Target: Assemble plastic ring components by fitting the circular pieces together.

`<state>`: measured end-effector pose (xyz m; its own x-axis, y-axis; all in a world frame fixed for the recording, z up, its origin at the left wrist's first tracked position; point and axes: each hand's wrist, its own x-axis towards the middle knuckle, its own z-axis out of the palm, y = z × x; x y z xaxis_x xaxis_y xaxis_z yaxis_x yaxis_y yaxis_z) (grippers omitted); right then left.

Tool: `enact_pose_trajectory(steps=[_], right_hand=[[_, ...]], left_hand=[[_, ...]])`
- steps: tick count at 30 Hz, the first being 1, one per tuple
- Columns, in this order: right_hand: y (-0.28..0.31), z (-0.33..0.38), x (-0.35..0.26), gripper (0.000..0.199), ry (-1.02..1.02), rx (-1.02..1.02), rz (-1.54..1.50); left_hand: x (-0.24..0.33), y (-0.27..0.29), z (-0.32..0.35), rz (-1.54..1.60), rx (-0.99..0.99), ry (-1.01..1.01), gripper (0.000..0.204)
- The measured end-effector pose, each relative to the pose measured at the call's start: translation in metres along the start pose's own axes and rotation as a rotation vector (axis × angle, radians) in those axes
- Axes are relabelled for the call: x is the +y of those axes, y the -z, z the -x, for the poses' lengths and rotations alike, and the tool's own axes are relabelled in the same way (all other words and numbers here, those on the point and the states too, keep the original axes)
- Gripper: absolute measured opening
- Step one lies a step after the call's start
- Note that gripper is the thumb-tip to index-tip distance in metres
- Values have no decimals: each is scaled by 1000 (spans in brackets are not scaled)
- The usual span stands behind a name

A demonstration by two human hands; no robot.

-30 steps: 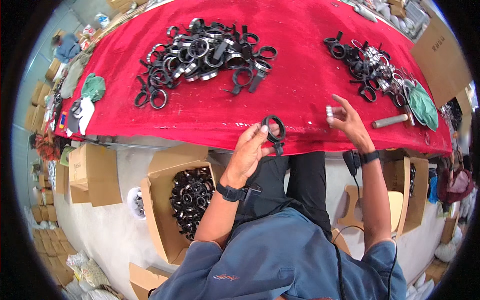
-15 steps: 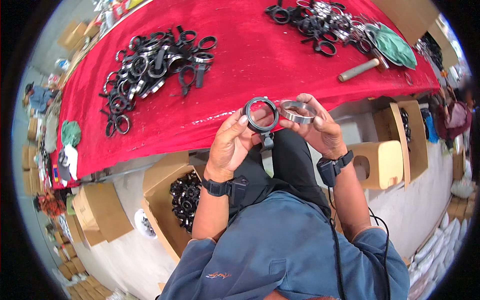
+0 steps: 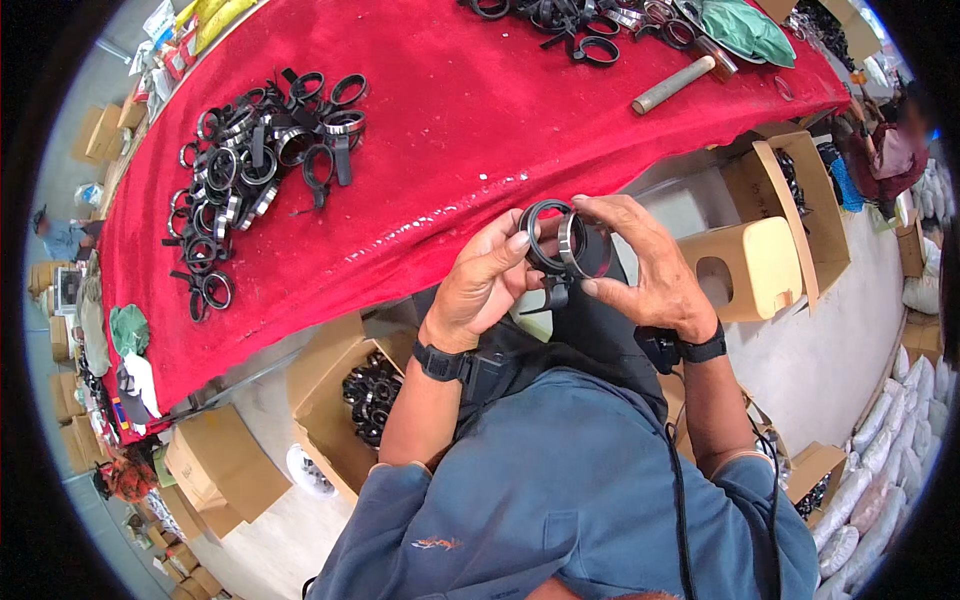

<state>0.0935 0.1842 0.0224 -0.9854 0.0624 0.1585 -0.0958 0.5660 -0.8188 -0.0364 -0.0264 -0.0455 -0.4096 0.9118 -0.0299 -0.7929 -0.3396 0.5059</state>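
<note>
In front of my body, just off the near edge of the red cloth, my left hand (image 3: 481, 279) grips a black ring (image 3: 530, 232) with a short tab at its lower side. The thumb presses on the ring's rim. My right hand (image 3: 655, 268) pinches a shiny metal ring (image 3: 566, 244) between thumb and fingers, on edge. The metal ring lies close against the black ring's right side; whether it is seated in it I cannot tell. Fingers behind the rings are partly hidden.
On the red-covered table (image 3: 430, 130) lie a pile of black and silver rings (image 3: 240, 160), another pile (image 3: 560, 18) at the back, a wooden-handled hammer (image 3: 675, 83) and green cloth (image 3: 745, 30). Below stand a box of black parts (image 3: 330, 400), a yellowish stool (image 3: 750, 265) and cartons.
My right hand has turned the metal ring on edge and brought it against the black ring. The view has shifted, so the table's piles appear farther left.
</note>
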Motion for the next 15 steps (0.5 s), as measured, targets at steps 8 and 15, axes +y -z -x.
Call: enact_pose_trajectory(steps=[8,15], right_hand=[[11,13,40,93,-159,11,-1214],[-1,18,49,98,27,-140,-1424]], left_hand=[[-1,-29,13,-253,88,-146,83],[8,-47,29,-464,134,-210,91]])
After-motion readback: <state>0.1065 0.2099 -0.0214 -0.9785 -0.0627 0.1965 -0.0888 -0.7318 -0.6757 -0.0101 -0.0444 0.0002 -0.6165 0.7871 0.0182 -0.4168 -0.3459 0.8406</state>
